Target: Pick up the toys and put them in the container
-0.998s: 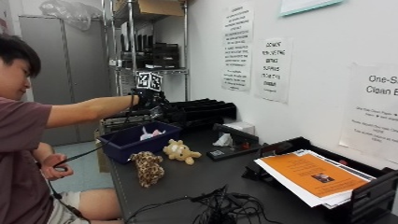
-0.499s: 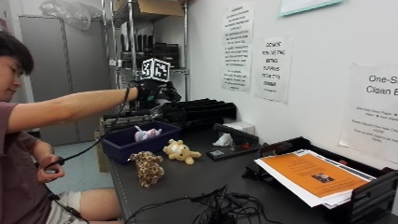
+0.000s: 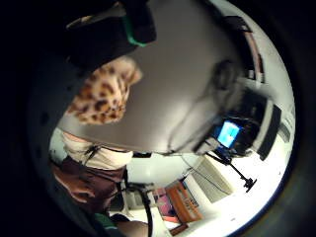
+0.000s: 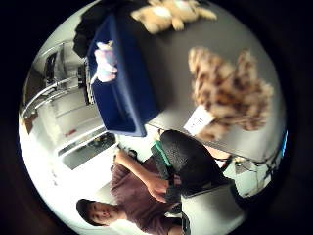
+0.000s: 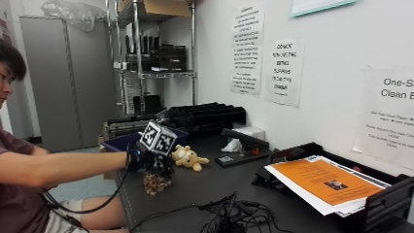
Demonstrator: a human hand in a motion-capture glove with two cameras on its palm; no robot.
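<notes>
A person is seated at the near end of a dark desk (image 5: 194, 187), with the gloved right hand (image 5: 150, 160) lowered directly over a leopard-spotted plush toy (image 5: 156, 183) that lies on the desk near its front edge. The hand is seen touching or almost touching the top of the toy, but whether the grip is spread or pinched round the plush cannot be told from any view. In the thumb side palm view the leopard-spotted plush toy (image 4: 230, 95) is shown lying flat on the grey surface with a white tag beside it, and one black-gloved finger (image 4: 188, 164) is seen off the desk edge, apart from the toy.

A blue container (image 5: 126, 142) stands on the desk just behind the leopard toy, and a small pale pink and white plush (image 4: 103, 61) is seen inside it in the thumb side palm view. A tan teddy bear (image 5: 188, 158) lies on the desk beside the container, near the leopard toy but apart from it.

Further from the leopard toy, a bundle of black cables (image 5: 236, 218) lies on the desk, and a black tray holding an orange sheet (image 5: 323, 179) is placed well apart from it.
</notes>
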